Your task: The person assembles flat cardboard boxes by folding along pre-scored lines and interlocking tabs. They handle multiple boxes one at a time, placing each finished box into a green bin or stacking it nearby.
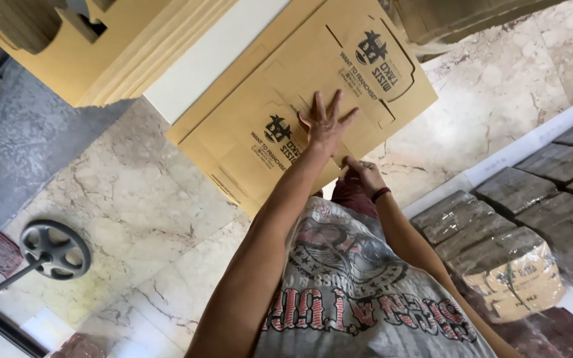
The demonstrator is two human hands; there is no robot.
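A stack of flat brown cardboard box blanks (392,99) with dark printed marks lies on the marble floor in front of me. My left hand (325,123) rests flat on the top sheet, fingers spread, holding nothing. My right hand (362,172), with a dark band at the wrist, is just below it at the stack's near edge. Its fingers are curled on the edge of the top cardboard sheet. My printed grey shirt (366,298) fills the lower middle of the view.
A second pile of cardboard blanks (101,53) sits at the upper left beside a white strip (213,59). A grey trolley wheel (55,249) stands at the left. Plastic-wrapped bundles (505,265) and dark flat packs (565,199) crowd the right.
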